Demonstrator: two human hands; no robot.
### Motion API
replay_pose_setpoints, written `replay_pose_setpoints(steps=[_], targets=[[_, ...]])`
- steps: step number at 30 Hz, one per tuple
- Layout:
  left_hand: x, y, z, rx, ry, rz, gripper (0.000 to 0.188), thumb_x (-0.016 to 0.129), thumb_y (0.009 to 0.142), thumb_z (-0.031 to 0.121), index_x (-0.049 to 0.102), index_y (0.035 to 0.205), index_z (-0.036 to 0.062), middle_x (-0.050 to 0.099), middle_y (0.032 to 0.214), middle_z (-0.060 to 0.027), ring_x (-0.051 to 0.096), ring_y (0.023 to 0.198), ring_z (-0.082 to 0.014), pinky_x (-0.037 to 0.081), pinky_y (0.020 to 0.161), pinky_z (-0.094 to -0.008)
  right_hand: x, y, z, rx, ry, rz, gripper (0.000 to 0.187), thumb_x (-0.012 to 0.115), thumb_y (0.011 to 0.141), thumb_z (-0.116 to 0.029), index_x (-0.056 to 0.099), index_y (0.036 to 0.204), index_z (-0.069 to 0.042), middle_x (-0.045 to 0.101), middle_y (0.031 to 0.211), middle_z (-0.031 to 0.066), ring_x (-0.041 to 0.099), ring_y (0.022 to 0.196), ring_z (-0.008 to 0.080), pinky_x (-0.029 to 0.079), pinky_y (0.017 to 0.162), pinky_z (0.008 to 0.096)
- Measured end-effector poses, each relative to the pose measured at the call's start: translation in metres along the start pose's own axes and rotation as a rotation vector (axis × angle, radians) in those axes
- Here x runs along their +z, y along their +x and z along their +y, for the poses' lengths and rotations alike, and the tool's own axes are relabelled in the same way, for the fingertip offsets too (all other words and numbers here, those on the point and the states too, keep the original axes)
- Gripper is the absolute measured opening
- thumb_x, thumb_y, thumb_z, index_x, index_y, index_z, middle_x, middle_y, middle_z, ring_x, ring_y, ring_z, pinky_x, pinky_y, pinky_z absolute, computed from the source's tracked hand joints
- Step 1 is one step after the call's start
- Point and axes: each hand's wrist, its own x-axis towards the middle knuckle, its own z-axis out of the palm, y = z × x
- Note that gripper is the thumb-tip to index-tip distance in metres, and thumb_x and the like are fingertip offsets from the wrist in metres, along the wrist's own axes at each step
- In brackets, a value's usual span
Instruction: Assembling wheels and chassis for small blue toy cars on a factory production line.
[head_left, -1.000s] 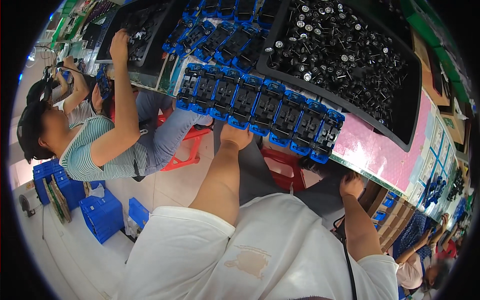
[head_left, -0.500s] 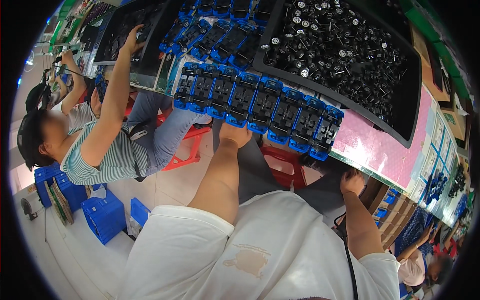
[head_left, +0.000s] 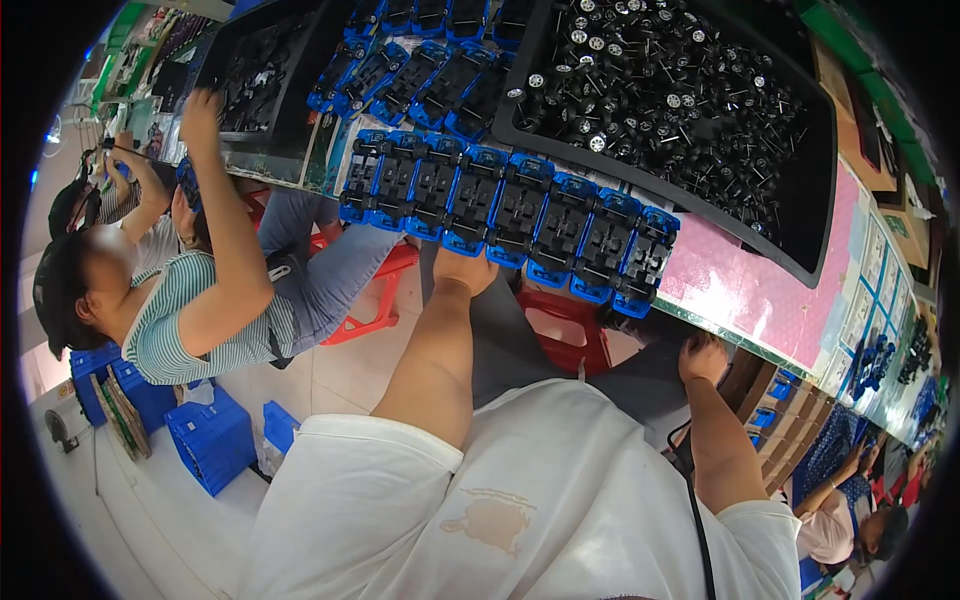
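Note:
My left hand (head_left: pixel 466 268) is at the table's near edge, right below a row of upturned blue toy cars (head_left: pixel 505 208). Its fingers are hidden behind the cars' near ends, so I cannot see whether it grips one. The cars lie side by side, black undersides up. My right hand (head_left: pixel 702 358) is low by my right thigh, beside the table edge, apart from the cars. Its fingers look curled and closed; shadow hides anything inside them.
A black tray (head_left: pixel 640 165) of small wheels on axles stands beyond the cars. More upturned cars (head_left: pixel 440 85) lie behind the row. Pink sheeting (head_left: pixel 735 285) covers the table at right. A co-worker (head_left: pixel 215 300) sits at left by another black tray (head_left: pixel 300 125). Blue bins (head_left: pixel 210 440) stand on the floor.
The co-worker's raised arm has drawn back from the left tray, toward their body. My hands hold nearly the same places; the whole view has shifted slightly.

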Motion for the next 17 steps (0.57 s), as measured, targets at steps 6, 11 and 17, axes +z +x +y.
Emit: replay_pose_setpoints(steps=[6, 11, 17], targets=[[0.006, -0.004, -0.003, 0.005, 0.014, 0.033, 0.047, 0.061, 0.085, 0.031, 0.061, 0.126, 0.0080, 0.059, 0.133, -0.0153, 0.055, 0.122, -0.0348, 0.043, 0.104, -0.0491, 0.002, -0.001, -0.001, -0.012, -0.008, 0.024, 0.021, 0.064, 0.082, -0.028, 0.064, 0.083, -0.007, 0.067, 0.087, 0.0188, 0.065, 0.083, 0.0390, 0.053, 0.074, 0.0506], [0.008, -0.003, -0.002, 0.004, -0.017, 0.028, 0.046, 0.061, 0.084, 0.031, 0.063, 0.124, 0.0082, 0.059, 0.132, -0.0156, 0.055, 0.122, -0.0356, 0.043, 0.104, -0.0495, -0.010, -0.002, -0.007, 0.021, 0.012, -0.024, 0.023, 0.065, 0.081, -0.029, 0.067, 0.088, -0.008, 0.068, 0.089, 0.0187, 0.066, 0.086, 0.0389, 0.052, 0.078, 0.0507], [0.015, 0.005, 0.005, 0.058, -0.015, 0.048, 0.062, 0.061, 0.084, 0.030, 0.051, 0.142, 0.0118, 0.047, 0.149, -0.0168, 0.044, 0.136, -0.0370, 0.036, 0.112, -0.0516, -0.013, 0.001, -0.010, 0.031, -0.005, -0.068, 0.025, 0.065, 0.082, -0.030, 0.070, 0.093, -0.009, 0.069, 0.089, 0.0189, 0.066, 0.088, 0.0378, 0.051, 0.081, 0.0497]])
